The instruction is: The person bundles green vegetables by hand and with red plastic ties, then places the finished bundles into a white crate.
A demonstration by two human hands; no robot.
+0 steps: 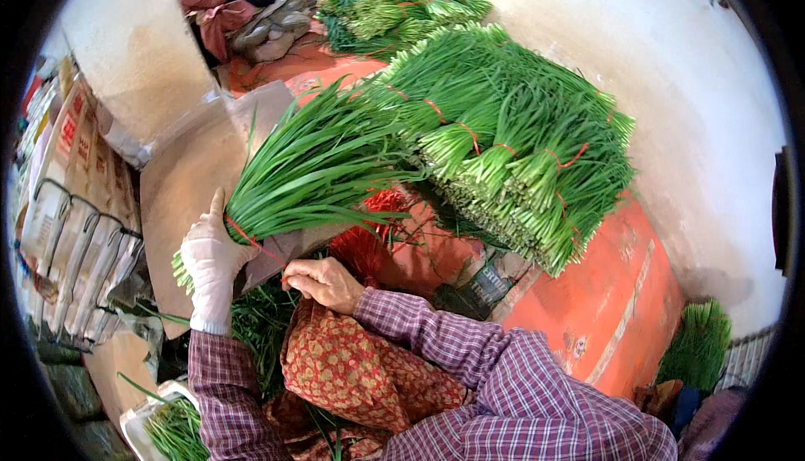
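Note:
My left hand (216, 247), in a pale glove, grips a bunch of garlic chives (314, 165) near its cut stem ends, index finger stretched out along it. A red tie (242, 229) crosses the bunch just beyond the glove. My bare right hand (325, 284) pinches the tie's free end, and the tie runs taut between the hands. The long green leaves fan to the upper right, their tips reaching towards a large stack of tied bunches (503, 121). A heap of loose red ties (361, 253) lies below the leaves.
A smaller stack of bunches (402, 11) sits at the back on the orange sheet (597, 297). Folded cartons (82, 209) stand at the left. At lower left is a white container (135, 423) with loose greens. Another bunch (695, 341) stands by the right wall.

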